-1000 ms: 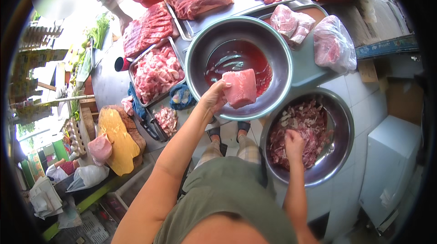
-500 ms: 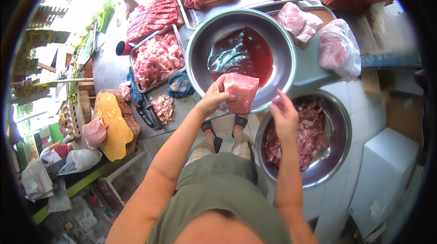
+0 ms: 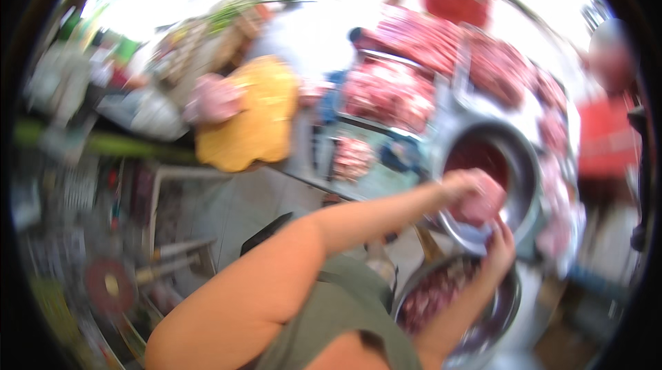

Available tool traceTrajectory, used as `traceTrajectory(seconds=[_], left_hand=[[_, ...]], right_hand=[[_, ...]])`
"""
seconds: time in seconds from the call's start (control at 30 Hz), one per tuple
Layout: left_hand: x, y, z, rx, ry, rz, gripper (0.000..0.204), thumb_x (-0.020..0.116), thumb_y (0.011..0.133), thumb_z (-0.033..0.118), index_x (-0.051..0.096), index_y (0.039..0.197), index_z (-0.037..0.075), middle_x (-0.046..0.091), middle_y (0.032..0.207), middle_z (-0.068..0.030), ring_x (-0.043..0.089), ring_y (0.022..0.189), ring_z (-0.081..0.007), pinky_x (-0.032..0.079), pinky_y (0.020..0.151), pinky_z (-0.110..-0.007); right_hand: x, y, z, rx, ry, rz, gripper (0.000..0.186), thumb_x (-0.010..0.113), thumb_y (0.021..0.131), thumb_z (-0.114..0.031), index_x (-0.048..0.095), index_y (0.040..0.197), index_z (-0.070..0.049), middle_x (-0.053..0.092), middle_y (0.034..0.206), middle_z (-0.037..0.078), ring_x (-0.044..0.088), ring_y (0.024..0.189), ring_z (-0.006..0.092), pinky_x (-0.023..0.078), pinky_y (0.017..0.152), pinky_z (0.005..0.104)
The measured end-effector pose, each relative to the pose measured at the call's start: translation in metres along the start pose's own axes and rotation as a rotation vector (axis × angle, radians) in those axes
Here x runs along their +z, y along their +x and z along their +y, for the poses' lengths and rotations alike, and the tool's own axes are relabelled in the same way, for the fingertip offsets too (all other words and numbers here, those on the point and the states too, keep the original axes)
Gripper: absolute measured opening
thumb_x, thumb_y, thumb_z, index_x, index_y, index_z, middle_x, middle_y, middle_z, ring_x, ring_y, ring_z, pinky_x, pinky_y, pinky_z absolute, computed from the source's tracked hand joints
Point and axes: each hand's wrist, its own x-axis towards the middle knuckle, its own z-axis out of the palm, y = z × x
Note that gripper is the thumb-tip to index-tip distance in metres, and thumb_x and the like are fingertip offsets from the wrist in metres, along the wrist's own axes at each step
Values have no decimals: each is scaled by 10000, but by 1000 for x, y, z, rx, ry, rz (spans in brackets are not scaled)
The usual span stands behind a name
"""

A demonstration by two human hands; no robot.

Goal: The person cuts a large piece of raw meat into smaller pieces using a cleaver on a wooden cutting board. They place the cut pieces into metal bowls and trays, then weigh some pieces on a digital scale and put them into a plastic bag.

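My left hand (image 3: pixel 459 185) grips a thick block of pink meat (image 3: pixel 485 201) above a wide metal basin (image 3: pixel 529 194) with dark red liquid (image 3: pixel 476 158) in it. My right hand (image 3: pixel 500 247) is just below the block, its fingertips at or very near the meat's lower edge; motion blurs them. Under my right forearm stands a second metal bowl (image 3: pixel 509 304) with cut meat pieces (image 3: pixel 434 301). To the left, a pink lump of meat (image 3: pixel 212 99) rests on the edge of a yellow-topped chopping board (image 3: pixel 270 111).
Beyond the board, a tray of meat chunks (image 3: pixel 387 92), a slab of ribs (image 3: pixel 417 32) and larger cuts (image 3: pixel 500 70) lie on the table. A blue cloth (image 3: pixel 400 154) sits beside small meat bits (image 3: pixel 352 157). Bagged meat (image 3: pixel 555 222) lies right of the basin.
The view has swung left, so the basin and the bowl now appear farther right. The meat block stays in my left hand, and my right hand has come closer to it.
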Motion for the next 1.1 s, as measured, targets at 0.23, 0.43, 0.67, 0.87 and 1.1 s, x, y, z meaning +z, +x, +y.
traceTrajectory(seconds=[0.23, 0.43, 0.67, 0.87, 1.1], left_hand=[[-12, -8, 26, 100, 130, 495, 157, 696, 707, 127, 650, 844, 68, 639, 802, -66, 601, 750, -193, 509, 710, -380], [-49, -52, 61, 83, 231, 606, 267, 724, 687, 146, 690, 935, 54, 680, 863, -67, 643, 818, -159, 513, 734, -317], [-96, -224, 152, 619, -217, 117, 333, 664, 825, 197, 634, 1132, 73, 684, 978, -88, 664, 893, -178, 556, 798, -344], [-178, -490, 230, 1271, -431, 517, 456, 725, 838, 100, 550, 1259, 66, 655, 1167, -82, 646, 1090, -214, 532, 1004, -394], [-348, -831, 302, 1813, -515, 1247, 526, 713, 849, 186, 494, 1304, 39, 610, 1227, -122, 612, 1139, -294, 509, 1012, -502]], right_hand=[[22, -2, 36, -339, -845, 73, 477, 748, 816, -123, 632, 1252, 31, 693, 1120, 224, 670, 977, 369, 498, 932, 437], [78, 29, 46, -320, -727, -90, 348, 688, 882, -47, 636, 1190, 105, 698, 1118, 198, 667, 981, 257, 532, 881, 340], [175, 32, 25, -562, -824, -335, 327, 614, 893, -14, 640, 1194, 111, 708, 1090, 223, 677, 986, 289, 515, 915, 356], [287, -43, 12, -702, -901, -582, 313, 630, 887, -23, 652, 1169, 109, 712, 1079, 194, 672, 957, 247, 505, 907, 338], [410, -91, 46, -798, -992, -743, 276, 645, 863, 19, 658, 1124, 111, 721, 992, 198, 688, 886, 246, 536, 826, 341]])
